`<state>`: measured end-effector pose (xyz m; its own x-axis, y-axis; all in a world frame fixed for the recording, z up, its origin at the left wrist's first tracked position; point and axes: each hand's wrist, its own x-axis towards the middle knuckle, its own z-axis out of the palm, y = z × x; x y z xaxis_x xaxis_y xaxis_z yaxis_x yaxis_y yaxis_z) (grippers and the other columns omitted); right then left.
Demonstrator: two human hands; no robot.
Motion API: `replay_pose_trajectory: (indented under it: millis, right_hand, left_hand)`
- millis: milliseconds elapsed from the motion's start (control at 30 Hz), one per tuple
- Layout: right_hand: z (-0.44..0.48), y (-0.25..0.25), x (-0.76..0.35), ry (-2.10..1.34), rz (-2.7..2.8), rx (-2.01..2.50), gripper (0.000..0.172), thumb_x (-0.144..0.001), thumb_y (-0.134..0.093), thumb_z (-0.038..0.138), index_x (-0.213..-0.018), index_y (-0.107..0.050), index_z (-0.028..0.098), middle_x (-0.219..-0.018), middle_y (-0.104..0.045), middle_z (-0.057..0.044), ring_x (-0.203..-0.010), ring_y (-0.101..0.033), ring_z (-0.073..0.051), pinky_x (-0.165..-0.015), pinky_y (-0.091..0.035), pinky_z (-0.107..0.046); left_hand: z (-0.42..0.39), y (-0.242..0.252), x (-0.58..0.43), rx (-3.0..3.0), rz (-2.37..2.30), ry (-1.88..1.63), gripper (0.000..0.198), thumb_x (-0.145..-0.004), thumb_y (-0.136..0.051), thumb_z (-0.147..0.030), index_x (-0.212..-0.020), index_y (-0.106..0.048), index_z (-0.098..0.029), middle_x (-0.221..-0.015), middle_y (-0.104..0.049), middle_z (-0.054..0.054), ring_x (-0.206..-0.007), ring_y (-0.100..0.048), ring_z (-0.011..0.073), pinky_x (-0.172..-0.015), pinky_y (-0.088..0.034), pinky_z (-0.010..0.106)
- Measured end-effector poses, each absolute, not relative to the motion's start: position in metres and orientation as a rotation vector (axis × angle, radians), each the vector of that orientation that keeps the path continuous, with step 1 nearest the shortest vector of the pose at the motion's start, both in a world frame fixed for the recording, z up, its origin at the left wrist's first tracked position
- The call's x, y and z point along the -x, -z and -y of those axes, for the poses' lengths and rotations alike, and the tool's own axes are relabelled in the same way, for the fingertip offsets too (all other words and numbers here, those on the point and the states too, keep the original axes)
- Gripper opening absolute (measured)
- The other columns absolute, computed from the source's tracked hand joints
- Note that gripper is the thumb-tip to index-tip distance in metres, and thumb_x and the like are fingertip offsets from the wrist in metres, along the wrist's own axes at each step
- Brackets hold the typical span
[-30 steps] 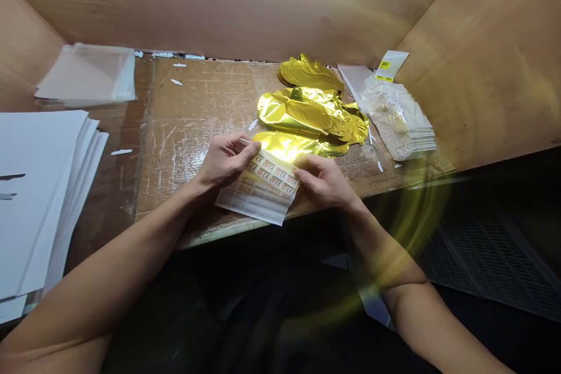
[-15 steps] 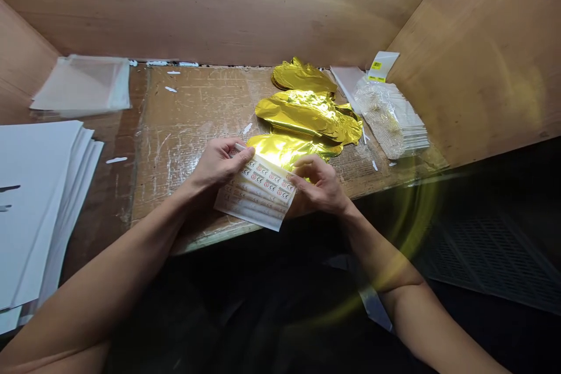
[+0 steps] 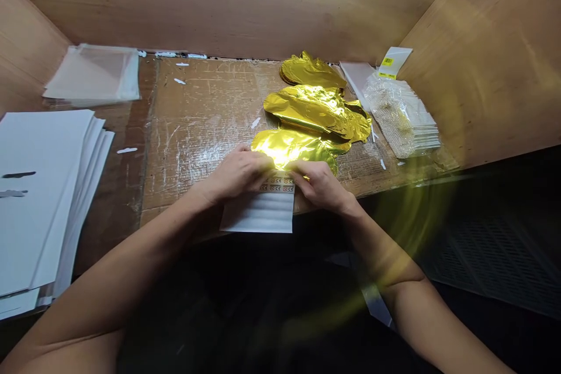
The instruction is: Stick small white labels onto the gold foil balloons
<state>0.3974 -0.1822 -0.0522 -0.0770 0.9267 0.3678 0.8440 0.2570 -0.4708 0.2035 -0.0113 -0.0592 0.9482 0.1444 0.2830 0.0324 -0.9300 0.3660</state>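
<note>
Label sheet (image 3: 258, 210) between left hand (image 3: 239, 174) and right hand (image 3: 319, 186).

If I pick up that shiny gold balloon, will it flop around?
Probably yes. The gold foil balloon lies flat and crinkled, so it likely feels light and floppy. Its shiny surface looks smooth, so it might slip easily.

Passage entry: we found room for the hands (image 3: 239, 174) leftward across the scuffed desk (image 3: 197, 128) to the white paper stack (image 3: 44, 187); gold foil balloons (image 3: 318, 110) obstructed forward, the plywood wall (image 3: 219, 6) beyond.
</note>
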Motion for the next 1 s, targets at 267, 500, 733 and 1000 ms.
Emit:
replay_pose_trajectory:
  millis: [267,500,733,1000]
  right_hand:
    - [0.181,0.055,-0.404,0.411,2.206,1.398,0.012,-0.104,-0.060,0.018,-0.109,-0.070,0.020,-0.102,-0.075,-0.008,-0.087,-0.061,-0.021,-0.078,-0.045,-0.036]
    - [0.184,0.061,-0.399,0.293,2.161,1.353,0.014,-0.104,-0.058,0.015,-0.103,-0.070,0.022,-0.095,-0.074,-0.007,-0.086,-0.062,-0.021,-0.077,-0.046,-0.037]
    - [0.173,0.039,-0.403,-0.426,1.463,1.583,0.013,-0.099,-0.065,0.027,-0.089,-0.065,0.019,-0.082,-0.068,-0.002,-0.073,-0.059,-0.015,-0.069,-0.047,-0.030]
    - [0.156,0.035,-0.409,-0.294,1.682,2.389,0.023,-0.096,-0.071,0.035,-0.080,-0.067,0.019,-0.081,-0.071,-0.007,-0.071,-0.056,-0.019,-0.068,-0.033,-0.032]
  left_hand:
    - [0.013,0.046,-0.203,-2.468,-0.201,-0.243,0.033,-0.103,-0.050,-0.032,-0.073,-0.057,-0.018,-0.066,-0.053,-0.001,-0.062,-0.042,0.0122,-0.062,-0.027,0.029]
    - [0.017,0.037,-0.202,-2.358,-0.258,-0.170,0.033,-0.101,-0.050,-0.031,-0.072,-0.054,-0.018,-0.064,-0.047,-0.003,-0.061,-0.040,0.0113,-0.059,-0.026,0.029]
    - [0.002,0.053,-0.206,-2.571,0.067,-0.348,0.033,-0.106,-0.048,-0.033,-0.089,-0.071,-0.017,-0.105,-0.073,0.012,-0.095,-0.063,0.0226,-0.090,-0.048,0.036]
    - [-0.001,0.073,-0.206,-2.651,0.124,-0.347,0.028,-0.105,-0.052,-0.029,-0.104,-0.079,-0.020,-0.119,-0.076,0.012,-0.107,-0.067,0.0253,-0.098,-0.051,0.040]
